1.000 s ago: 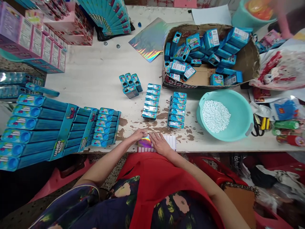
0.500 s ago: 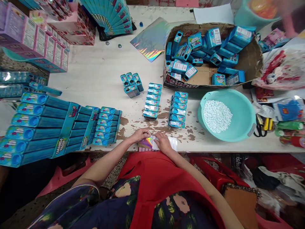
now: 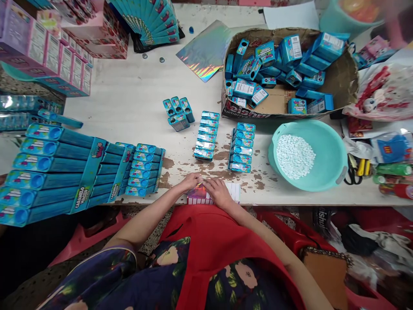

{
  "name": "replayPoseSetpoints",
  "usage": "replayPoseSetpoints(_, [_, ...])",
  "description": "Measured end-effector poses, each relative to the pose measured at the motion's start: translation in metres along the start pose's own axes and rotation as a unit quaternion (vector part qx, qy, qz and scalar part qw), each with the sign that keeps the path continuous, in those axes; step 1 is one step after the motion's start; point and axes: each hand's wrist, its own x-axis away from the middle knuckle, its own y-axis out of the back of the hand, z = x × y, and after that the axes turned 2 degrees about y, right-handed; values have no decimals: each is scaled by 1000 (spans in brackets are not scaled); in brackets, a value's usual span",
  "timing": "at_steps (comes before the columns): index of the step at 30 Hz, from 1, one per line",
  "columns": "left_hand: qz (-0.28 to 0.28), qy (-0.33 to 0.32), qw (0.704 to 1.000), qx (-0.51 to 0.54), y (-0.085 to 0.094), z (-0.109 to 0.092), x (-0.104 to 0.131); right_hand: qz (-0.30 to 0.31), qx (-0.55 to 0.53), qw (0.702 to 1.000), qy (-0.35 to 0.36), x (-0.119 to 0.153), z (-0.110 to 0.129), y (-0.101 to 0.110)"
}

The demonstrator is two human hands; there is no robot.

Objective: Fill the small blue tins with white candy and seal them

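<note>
At the table's front edge lies a shiny, rainbow-coloured sheet (image 3: 195,194) with a row of pale strips along its near side. My left hand (image 3: 191,181) is closed in a pinch at the sheet's far left edge; whatever its fingertips hold is too small to make out. Across the middle of the sheet rests my right hand (image 3: 220,193), fingers stretched towards the left fingertips and covering part of it. Just beyond the hands stand two rows of blue candy boxes, one on the left (image 3: 206,135) and one on the right (image 3: 241,147).
A turquoise basin (image 3: 325,155) holds white candies (image 3: 294,156). Behind it sits a cardboard box (image 3: 271,97) of jumbled blue boxes. Stacked blue boxes (image 3: 64,172) fill the left side. A holographic sheet (image 3: 204,49) lies further back, near a small group of blue boxes (image 3: 178,123).
My right hand has shifted slightly left, its fingertips now close to my left hand. The white piece under it no longer shows, and more pale strips are visible along the sheet's near edge.
</note>
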Motion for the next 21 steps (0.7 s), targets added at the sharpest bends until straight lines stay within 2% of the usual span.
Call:
replayPoseSetpoints(2, [-6,5,1000,5,-2,1,-1,6,-3,999,44,2,0,3])
replayPoseSetpoints(4, [-7,7,1000,9,-2,0,-2,-4,-19,998,59,3,1,5])
replayPoseSetpoints(6, [-2,6,1000,11,-1,-1,-3,-28,-40,999,19,2,1,6])
replayPoseSetpoints(8, [6,1,1000,11,1,-2,-3,-51,-64,995,-55,-1,1,4])
replayPoseSetpoints(11, [21,-14,1000,10,5,-4,-1,-63,-84,986,-133,-7,0,-1])
replayPoseSetpoints(17, [67,-30,997,18,9,-10,2,-54,-73,986,-140,-13,-4,-9])
replayPoseSetpoints(21, [60,-13,998,19,8,-12,3,-44,-56,989,-128,-12,-3,-10])
